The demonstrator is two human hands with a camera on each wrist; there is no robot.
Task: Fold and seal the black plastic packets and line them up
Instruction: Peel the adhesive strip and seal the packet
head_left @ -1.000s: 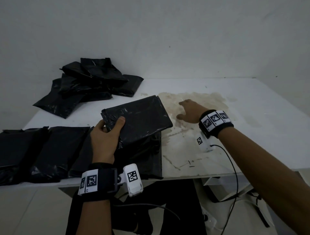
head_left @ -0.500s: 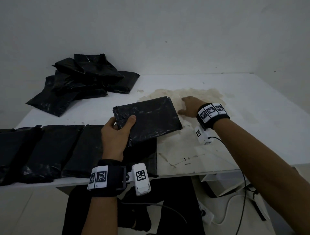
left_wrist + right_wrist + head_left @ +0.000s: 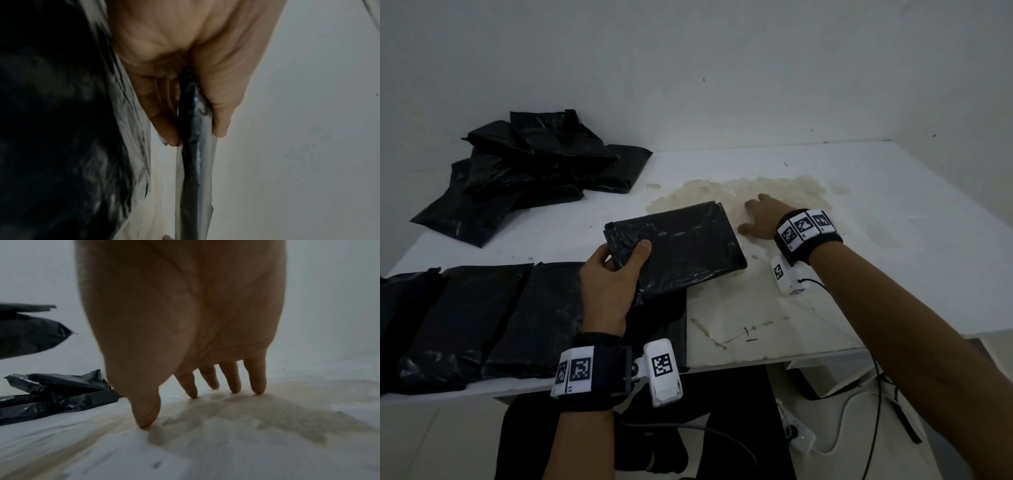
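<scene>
1. The left hand [image 3: 608,286] pinched the packet [image 3: 681,247], thumb on top and fingers beneath its near-left corner, and held it tilted over the right end of the row [image 3: 482,318] by the tabletop's [image 3: 893,205] front edge.
2. Within the last second the packet had swung from the row toward the tabletop's middle, its far corner now over the stain [image 3: 774,192].
3. The right hand [image 3: 762,219] was spread, fingertips [image 3: 258,391] on the stain, gripping nothing; it had stayed there throughout.
4. The pile [image 3: 527,171] of loose packets lay at the far-left corner, untouched.
5. Judged stage: the packet was folded and awaited its place at the row's right end; whether it was sealed could not be told. Much of the pile remained.
</scene>
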